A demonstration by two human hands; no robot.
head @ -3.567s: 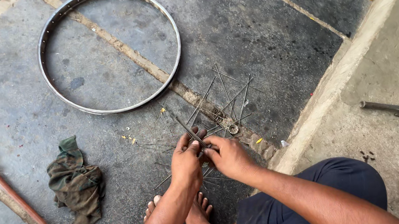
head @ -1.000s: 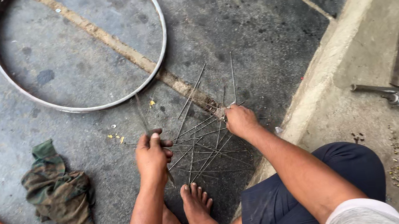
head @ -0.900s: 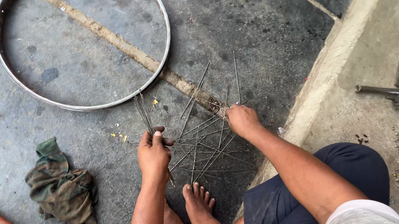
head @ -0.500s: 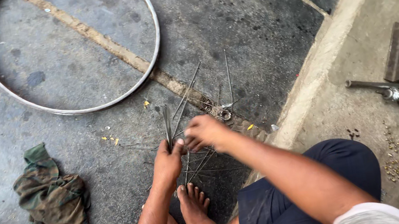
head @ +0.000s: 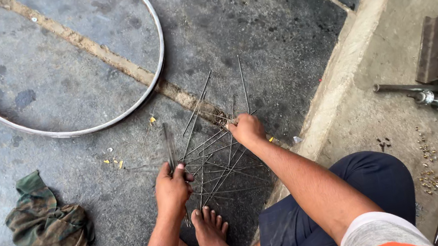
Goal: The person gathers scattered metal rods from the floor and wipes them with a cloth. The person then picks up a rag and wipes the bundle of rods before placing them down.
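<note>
Gripping spokes [head: 168, 143] (heap tangled); rim [head: 161, 61] cropped.

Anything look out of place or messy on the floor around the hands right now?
The thin metal spokes lie fanned and crisscrossed in a loose tangle, not bundled. Small bits are scattered on the raised ledge to the right.

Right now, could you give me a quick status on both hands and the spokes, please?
Left hand gripping a spoke bundle. Right hand down on the loose spokes spread on the floor. Bare foot beside the pile; wheel rim lies apart.
</note>
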